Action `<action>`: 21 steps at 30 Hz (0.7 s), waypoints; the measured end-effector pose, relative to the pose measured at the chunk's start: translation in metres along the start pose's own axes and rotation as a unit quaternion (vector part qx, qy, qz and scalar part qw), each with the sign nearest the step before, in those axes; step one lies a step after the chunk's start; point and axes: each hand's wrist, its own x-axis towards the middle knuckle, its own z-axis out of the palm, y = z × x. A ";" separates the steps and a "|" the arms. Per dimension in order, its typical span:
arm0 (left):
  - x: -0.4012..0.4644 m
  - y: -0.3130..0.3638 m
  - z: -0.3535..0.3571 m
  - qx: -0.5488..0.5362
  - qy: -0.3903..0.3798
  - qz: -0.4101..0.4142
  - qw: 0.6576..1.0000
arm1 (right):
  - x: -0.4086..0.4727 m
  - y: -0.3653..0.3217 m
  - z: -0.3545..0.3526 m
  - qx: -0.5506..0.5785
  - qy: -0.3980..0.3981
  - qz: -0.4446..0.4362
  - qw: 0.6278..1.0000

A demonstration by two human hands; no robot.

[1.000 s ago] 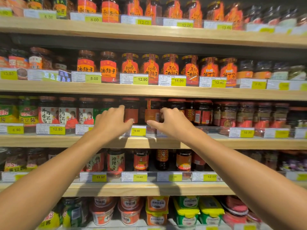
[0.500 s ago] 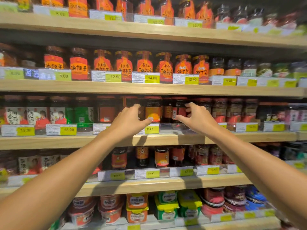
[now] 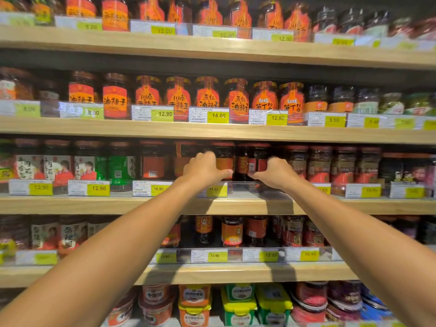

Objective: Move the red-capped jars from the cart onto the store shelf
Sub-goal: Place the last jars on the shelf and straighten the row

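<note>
Both my arms reach up to the middle shelf (image 3: pixel 94 205), which holds a row of dark jars with red caps. My left hand (image 3: pixel 204 168) curls round a red-capped jar with an orange label (image 3: pixel 225 159), thumb under its front. My right hand (image 3: pixel 274 173) curls round the neighbouring red-capped jar (image 3: pixel 260 159), thumb at its lower left. Both jars stand behind the clear price rail (image 3: pixel 238 185), with a narrower dark bottle (image 3: pixel 243 161) between them. The cart is out of view.
Shelves above and below are packed with orange-labelled jars (image 3: pixel 179 97), sauce bottles (image 3: pixel 232 232) and plastic tubs (image 3: pixel 194 303). Yellow price tags (image 3: pixel 217 191) line every shelf edge. More red-capped jars (image 3: pixel 319 164) stand close to the right of my hands.
The view has shifted so the shelf sits further left in frame. Both hands have moved closer together and their fingers have closed round the two jars.
</note>
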 end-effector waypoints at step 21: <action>0.004 -0.015 -0.001 -0.017 -0.127 0.032 0.991 | -0.017 0.012 -0.005 -0.006 -0.015 -0.048 0.999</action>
